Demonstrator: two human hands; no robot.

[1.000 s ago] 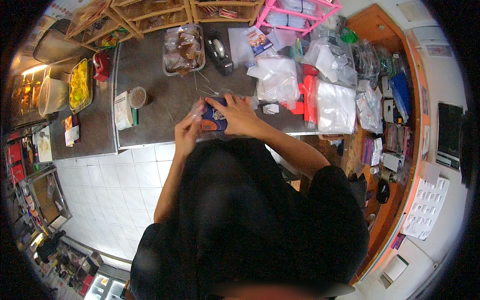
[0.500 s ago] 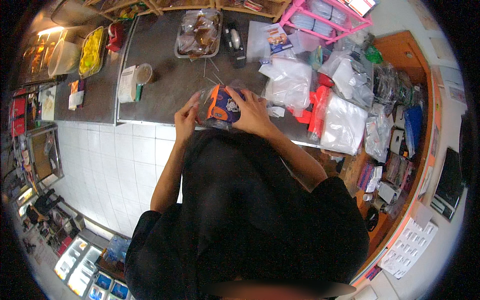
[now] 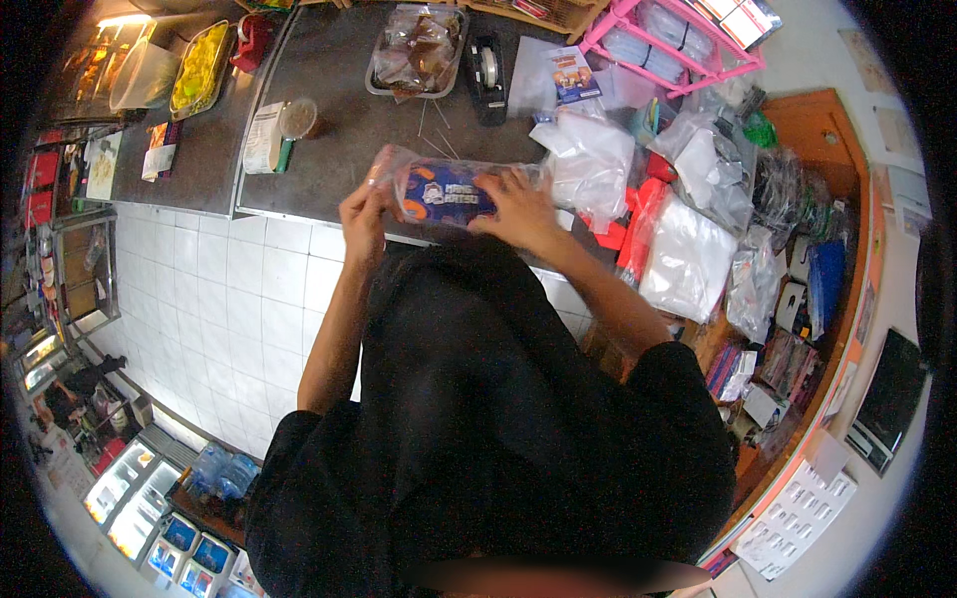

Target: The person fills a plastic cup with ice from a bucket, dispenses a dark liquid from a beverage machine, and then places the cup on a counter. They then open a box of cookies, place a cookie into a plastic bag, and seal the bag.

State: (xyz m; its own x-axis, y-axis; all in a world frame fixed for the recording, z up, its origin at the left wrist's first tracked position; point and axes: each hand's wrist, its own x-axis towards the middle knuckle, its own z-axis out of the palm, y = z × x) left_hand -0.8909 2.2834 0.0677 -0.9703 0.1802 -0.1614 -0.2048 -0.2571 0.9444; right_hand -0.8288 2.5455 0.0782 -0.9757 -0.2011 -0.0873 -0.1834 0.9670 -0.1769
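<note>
A dark blue and orange printed packet (image 3: 444, 189) lies sideways inside a clear plastic bag (image 3: 396, 159) at the table's front edge. At the bag's left end, my left hand (image 3: 363, 221) is closed on the plastic. My right hand (image 3: 521, 211) grips the packet's right end through the bag, thumb in front and fingers over the top. Just beyond the bag, several thin sticks (image 3: 436, 135) lie loose on the dark tabletop (image 3: 344, 75). Whether the packet is a box or a pouch, I cannot tell.
Stacks of clear plastic bags (image 3: 588, 159) and a red bag (image 3: 638, 224) crowd the right side. Behind stand a tray of brown packets (image 3: 417, 50), a black tape dispenser (image 3: 487, 80) and a pink rack (image 3: 663, 45). A lidded cup (image 3: 299, 120) stands to the left.
The packet has turned so its lettered side faces up and it lies lengthwise. My left hand now draws the bag's left end out, and my right hand has shifted slightly right.
</note>
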